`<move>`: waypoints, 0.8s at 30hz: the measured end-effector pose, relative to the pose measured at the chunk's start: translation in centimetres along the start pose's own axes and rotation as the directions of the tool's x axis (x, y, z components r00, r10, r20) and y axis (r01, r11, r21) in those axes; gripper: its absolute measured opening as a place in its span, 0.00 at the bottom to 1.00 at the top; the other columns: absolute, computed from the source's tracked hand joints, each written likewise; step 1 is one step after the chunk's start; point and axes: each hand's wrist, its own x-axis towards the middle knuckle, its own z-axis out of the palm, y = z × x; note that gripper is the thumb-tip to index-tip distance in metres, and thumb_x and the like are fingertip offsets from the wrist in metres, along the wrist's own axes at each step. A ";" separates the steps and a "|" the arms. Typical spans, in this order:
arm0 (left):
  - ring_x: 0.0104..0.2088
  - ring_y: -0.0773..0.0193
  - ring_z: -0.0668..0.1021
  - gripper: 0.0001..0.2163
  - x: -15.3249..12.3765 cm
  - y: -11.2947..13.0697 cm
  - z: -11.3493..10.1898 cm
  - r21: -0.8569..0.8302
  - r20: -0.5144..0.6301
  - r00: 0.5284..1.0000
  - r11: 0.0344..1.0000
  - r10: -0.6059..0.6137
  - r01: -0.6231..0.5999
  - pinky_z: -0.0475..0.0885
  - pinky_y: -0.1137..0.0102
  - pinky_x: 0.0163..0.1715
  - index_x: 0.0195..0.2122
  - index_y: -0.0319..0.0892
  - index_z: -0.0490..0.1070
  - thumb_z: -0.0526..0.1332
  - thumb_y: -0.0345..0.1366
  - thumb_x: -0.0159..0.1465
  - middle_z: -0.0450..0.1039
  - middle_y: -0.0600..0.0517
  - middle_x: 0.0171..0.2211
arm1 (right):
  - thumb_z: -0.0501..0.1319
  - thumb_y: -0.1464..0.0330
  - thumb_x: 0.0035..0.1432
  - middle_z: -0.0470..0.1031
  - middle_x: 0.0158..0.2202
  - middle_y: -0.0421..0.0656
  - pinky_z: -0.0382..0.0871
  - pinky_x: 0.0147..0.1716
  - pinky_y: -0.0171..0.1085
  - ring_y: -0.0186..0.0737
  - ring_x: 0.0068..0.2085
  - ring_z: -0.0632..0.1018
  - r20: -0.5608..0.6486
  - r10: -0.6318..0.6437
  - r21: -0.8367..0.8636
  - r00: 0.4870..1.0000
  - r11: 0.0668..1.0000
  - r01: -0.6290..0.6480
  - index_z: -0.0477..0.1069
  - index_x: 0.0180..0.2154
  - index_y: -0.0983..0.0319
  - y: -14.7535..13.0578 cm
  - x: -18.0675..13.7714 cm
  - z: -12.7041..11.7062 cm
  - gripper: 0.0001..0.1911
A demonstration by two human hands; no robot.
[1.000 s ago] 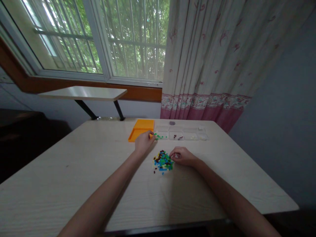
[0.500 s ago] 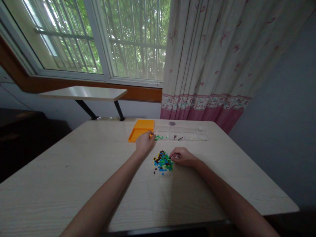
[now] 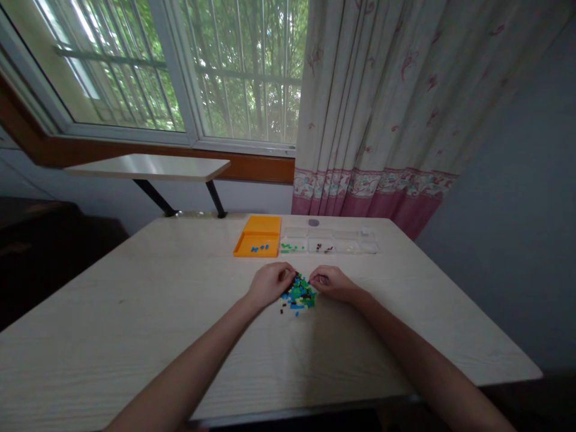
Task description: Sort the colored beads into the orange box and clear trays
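A heap of small toy bricks (image 3: 299, 296), blue, green, dark brown and pale yellow, lies on the table between both hands. At its upper left edge is my left hand (image 3: 269, 283), thumb and fingers closed together at the bricks. Opposite, my right hand (image 3: 335, 284) is curled with its fingertips pinched beside the heap's right side. What either hand has between its fingertips is too small to make out. Behind the left hand, an open orange case (image 3: 262, 225) has several blue bricks (image 3: 260, 248) in its near half.
Right of the case sit clear compartment trays (image 3: 320, 233), with green pieces (image 3: 290, 246) in one section and dark brown pieces (image 3: 323, 247) in another. A grey round object (image 3: 314, 222) lies behind them. A raised shelf (image 3: 153, 167) stands at the table's back left, near the window and curtain.
My left hand has come back from the orange case toward me and right, down to the heap's edge. Blue bricks in the case are now uncovered. My right hand stays nearly in place.
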 end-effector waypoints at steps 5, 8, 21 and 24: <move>0.26 0.69 0.70 0.09 -0.4 0.9 -0.1 -0.064 0.001 0.995 0.993 0.102 -0.102 0.61 0.76 0.26 0.36 0.42 0.71 0.55 0.38 0.58 0.71 0.54 0.27 | 0.57 0.63 0.51 0.62 0.17 0.35 0.53 0.18 0.27 0.27 0.19 0.61 -0.017 0.157 0.309 0.988 0.940 -0.144 0.70 0.29 0.66 -0.5 0.1 0.9 0.12; 0.29 0.69 0.71 0.09 -0.5 1.2 -0.1 -0.089 -0.019 0.988 0.984 0.152 -0.153 0.63 0.76 0.29 0.39 0.43 0.70 0.55 0.37 0.59 0.72 0.53 0.31 | 0.59 0.60 0.48 0.64 0.19 0.36 0.54 0.19 0.27 0.27 0.20 0.62 -0.015 0.196 0.423 0.981 0.890 -0.171 0.69 0.28 0.66 -0.9 0.3 1.3 0.14; 0.29 0.70 0.71 0.09 -0.7 1.3 0.1 0.015 0.022 0.975 0.975 0.223 -0.223 0.64 0.77 0.30 0.37 0.44 0.71 0.52 0.36 0.60 0.69 0.54 0.28 | 0.59 0.59 0.47 0.64 0.19 0.37 0.53 0.19 0.28 0.27 0.20 0.61 0.007 0.236 0.474 0.972 0.855 -0.211 0.70 0.28 0.67 -0.5 0.6 1.7 0.16; 0.29 0.70 0.71 0.09 -0.7 1.5 0.1 0.032 0.024 0.972 0.972 0.233 -0.233 0.64 0.77 0.30 0.36 0.43 0.71 0.52 0.35 0.60 0.70 0.53 0.28 | 0.59 0.58 0.47 0.64 0.19 0.36 0.53 0.19 0.28 0.27 0.20 0.62 0.025 0.238 0.468 0.971 0.855 -0.222 0.70 0.28 0.66 -0.6 0.6 1.7 0.17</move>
